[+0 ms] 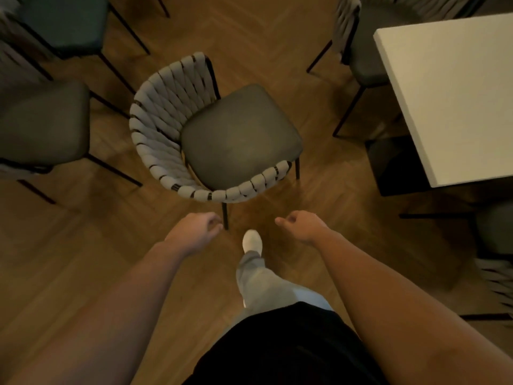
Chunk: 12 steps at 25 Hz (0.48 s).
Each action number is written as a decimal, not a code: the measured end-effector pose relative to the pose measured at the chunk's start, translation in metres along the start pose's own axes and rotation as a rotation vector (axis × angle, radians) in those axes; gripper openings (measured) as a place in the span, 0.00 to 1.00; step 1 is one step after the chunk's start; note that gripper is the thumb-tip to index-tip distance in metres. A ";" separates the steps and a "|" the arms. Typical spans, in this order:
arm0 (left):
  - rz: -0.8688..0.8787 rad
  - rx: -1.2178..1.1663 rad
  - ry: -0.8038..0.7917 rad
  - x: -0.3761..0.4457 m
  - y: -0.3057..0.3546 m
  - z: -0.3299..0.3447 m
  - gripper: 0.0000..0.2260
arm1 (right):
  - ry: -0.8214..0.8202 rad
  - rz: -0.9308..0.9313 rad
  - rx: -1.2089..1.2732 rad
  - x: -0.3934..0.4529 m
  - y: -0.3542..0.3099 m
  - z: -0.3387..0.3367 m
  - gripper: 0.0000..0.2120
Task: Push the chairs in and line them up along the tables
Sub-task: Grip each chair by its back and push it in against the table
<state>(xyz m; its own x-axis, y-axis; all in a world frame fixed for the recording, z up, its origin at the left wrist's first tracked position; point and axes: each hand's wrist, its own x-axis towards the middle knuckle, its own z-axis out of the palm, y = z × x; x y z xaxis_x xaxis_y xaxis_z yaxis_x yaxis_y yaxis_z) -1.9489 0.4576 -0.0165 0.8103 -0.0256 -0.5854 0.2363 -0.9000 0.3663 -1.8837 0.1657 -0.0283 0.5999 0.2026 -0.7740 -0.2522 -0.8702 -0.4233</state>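
A chair [238, 137] with a dark seat cushion and a woven grey-strap backrest stands alone on the wooden floor at the centre, turned at an angle, its seat towards the upper right. A white table [455, 87] fills the right edge. My left hand [194, 232] and my right hand [302, 226] hang just below the chair's backrest, both apart from it, fingers curled loosely and holding nothing. My white shoe [252, 241] steps forward between them.
Two dark-seated chairs [41, 120] stand at the left and another [63, 20] at the top left. One chair [366, 45] is tucked beside the table at the top right. A further chair [497, 245] shows at the right edge. The table's dark base [394, 165] stands below it.
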 end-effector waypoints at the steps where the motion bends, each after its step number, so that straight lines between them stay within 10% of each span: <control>1: 0.003 0.013 -0.002 0.012 -0.010 -0.011 0.15 | -0.008 0.002 0.005 0.015 -0.015 0.001 0.30; 12: 0.040 0.011 -0.071 0.114 -0.107 -0.118 0.15 | -0.026 0.173 0.069 0.112 -0.139 0.009 0.30</control>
<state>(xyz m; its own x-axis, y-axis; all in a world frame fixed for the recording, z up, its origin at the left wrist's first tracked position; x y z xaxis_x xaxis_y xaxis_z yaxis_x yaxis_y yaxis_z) -1.8188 0.6024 -0.0371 0.7787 -0.0923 -0.6206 0.1982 -0.9023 0.3829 -1.7884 0.3138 -0.0600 0.5232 0.0652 -0.8497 -0.4021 -0.8602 -0.3136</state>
